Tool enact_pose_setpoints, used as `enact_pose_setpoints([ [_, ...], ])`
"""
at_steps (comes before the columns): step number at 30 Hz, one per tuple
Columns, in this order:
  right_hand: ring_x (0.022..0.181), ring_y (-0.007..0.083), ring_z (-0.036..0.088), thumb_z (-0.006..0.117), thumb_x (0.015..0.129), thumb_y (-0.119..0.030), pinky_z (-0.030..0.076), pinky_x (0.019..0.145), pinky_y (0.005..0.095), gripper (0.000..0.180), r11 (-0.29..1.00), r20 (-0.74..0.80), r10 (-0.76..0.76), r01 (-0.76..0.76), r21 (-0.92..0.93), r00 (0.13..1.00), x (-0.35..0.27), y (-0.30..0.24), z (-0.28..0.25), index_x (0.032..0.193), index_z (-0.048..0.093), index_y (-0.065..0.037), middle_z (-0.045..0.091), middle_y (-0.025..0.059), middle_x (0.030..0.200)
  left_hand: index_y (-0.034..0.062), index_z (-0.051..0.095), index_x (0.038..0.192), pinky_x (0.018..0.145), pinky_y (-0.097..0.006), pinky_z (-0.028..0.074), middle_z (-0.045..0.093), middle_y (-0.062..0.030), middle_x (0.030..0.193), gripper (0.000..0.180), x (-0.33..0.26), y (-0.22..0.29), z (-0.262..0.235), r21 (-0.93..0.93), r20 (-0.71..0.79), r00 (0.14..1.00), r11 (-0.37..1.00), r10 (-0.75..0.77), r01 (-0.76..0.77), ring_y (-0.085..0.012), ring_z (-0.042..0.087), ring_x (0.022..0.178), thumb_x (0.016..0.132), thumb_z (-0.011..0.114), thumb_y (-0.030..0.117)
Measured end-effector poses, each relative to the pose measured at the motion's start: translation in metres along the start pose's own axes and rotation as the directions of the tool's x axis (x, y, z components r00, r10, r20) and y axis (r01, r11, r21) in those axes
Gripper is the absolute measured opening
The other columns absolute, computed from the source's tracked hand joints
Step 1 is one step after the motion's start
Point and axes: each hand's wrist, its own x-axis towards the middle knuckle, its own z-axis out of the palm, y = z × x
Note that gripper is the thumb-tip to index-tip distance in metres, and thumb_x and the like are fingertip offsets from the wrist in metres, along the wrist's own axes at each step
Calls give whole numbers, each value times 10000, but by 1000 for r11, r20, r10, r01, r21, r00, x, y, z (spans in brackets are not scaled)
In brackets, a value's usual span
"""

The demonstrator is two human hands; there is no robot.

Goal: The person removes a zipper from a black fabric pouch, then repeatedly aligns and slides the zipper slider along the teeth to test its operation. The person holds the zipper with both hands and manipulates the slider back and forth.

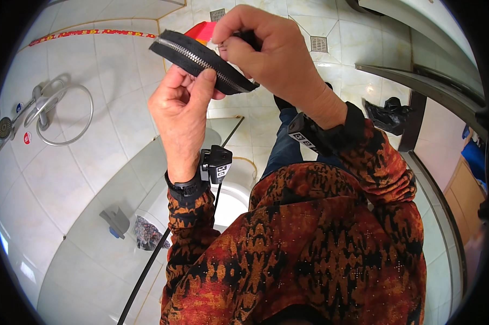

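Observation:
My left hand (182, 105) is closed around a length of black zipper (193, 58), its thumb pressed on top and the fingers behind. Silver metal teeth run along the middle of the black tape, which slants down toward the right. Just above the zipper's right part, my right hand (279, 57) has its thumb and forefinger pinched together. Whatever lies between those fingertips is too small to make out, and some black material shows in the curl of that hand. Behind the zipper a bright pink-red and orange piece (202, 31) peeks out, mostly hidden.
A glass panel (109, 206) with a dark edge stands at my left, near a white toilet (235, 203). A shower head (5, 127) and looped hose (87, 116) hang on the tiled wall. At right are a black plastic bag (389, 116) and a dark-framed door (418, 119).

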Motion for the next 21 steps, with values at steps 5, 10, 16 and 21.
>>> enact_pose_setpoints([
  [5,521,40,445,537,743,-15,380,472,193,51,987,36,-109,113,-114,993,-1,2,3,779,571,-26,523,-15,594,-46,570,968,563,-214,484,613,-62,803,155,1,-1,4,27,-7,1000,1000,15,-15,-105,576,660,817,553,-11],
  [10,538,233,535,549,678,-66,430,493,304,29,958,19,-170,169,-231,985,-4,10,7,672,541,-38,531,75,590,-42,573,938,545,-197,463,590,-29,758,136,0,-4,5,67,4,1000,998,5,-5,-74,547,630,804,559,-31],
  [16,523,49,441,525,758,-25,364,484,184,45,988,-54,112,-117,-97,992,-4,9,-3,761,570,-19,559,-11,667,-34,573,925,558,-201,463,602,-38,783,128,-3,-7,-1,50,50,998,999,-24,21,-85,551,637,798,558,-37],
  [21,498,106,519,512,779,-27,427,458,224,41,837,101,360,-369,405,927,1,4,-16,778,540,3,586,82,688,-27,577,931,549,-181,437,593,-17,753,142,-5,-8,-4,52,52,997,997,-65,62,-58,522,617,791,555,-40],
])
